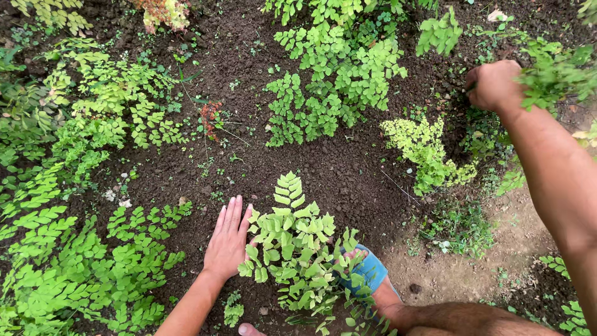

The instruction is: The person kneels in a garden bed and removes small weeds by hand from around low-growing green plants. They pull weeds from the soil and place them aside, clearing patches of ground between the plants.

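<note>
Right hand (494, 85) closed; fingertips hidden in fern fronds (553, 74) at far right, so what is gripped cannot be told. Right forearm cut off by right edge. Left hand (227, 239): thumb side partly covered by near fern (292, 242). Blue sandal (368, 270) mostly screened by leaves. Toe at bottom edge cut off.

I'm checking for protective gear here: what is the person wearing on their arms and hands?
Nothing: the left hand and right hand are bare, without gloves, rings or a watch, and both forearms show no sleeves.
</note>
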